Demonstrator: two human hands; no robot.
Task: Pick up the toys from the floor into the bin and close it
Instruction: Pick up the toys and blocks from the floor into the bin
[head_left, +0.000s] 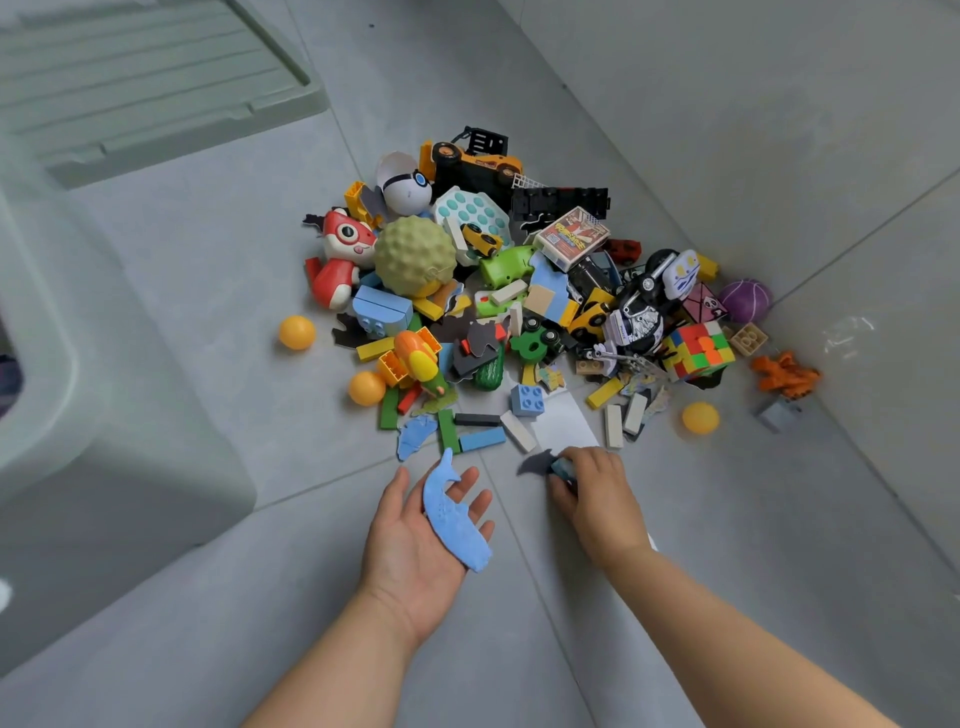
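The pale green bin (104, 364) stands left of the toy pile (519, 291) on the grey floor (675, 130). Its lid (130, 88) lies flat, up and left of the pile. Just below the pile, the left hand (421, 530) is palm up with its fingers loose, carrying a blue whale piece (452, 512). At the pile's near edge, the right hand (597, 493) pinches a dark flat piece (535, 463).

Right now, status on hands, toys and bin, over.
Left hand open, blue whale resting on palm. Right hand pinching small blue piece at floor. Toy pile unpicked; bin open, lid off.
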